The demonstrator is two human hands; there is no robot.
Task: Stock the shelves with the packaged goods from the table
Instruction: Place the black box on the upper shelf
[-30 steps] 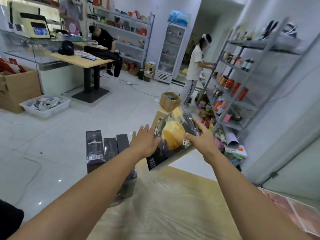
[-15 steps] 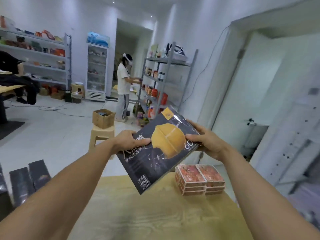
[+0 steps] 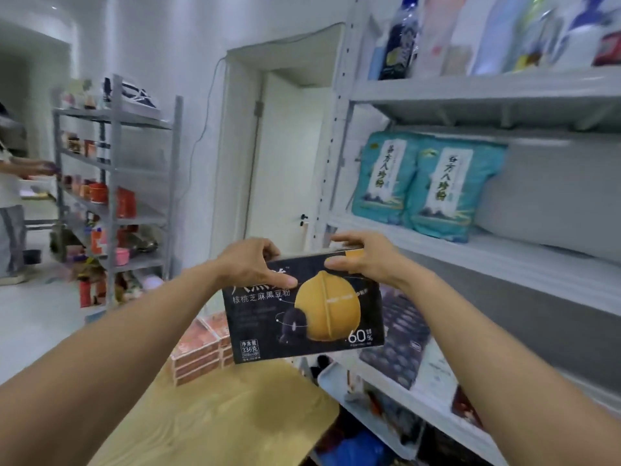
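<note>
A flat black box [image 3: 302, 317] with a yellow walnut picture hangs upright in the air in front of me. My left hand [image 3: 250, 264] grips its upper left corner, thumb on the printed face. My right hand [image 3: 364, 255] grips its upper right corner. The box is level with the edge of a white shelf [image 3: 470, 257], just left of it. Two teal bags [image 3: 426, 186] stand on that shelf. Below the box lies the wooden table [image 3: 218, 422] with stacked red-orange boxes [image 3: 198, 348].
The white shelf unit's top level [image 3: 487, 85] carries bottles and packs; lower levels hold dark packs [image 3: 396, 338] and a white bin [image 3: 339, 388]. A grey rack [image 3: 114, 183] with red goods stands at left, with a person [image 3: 13, 196] beside it. A white door [image 3: 285, 156] is behind.
My view has swung right from the room to the white shelf unit. Both hands carried the black box up and turned it upright, close to the shelf edge.
</note>
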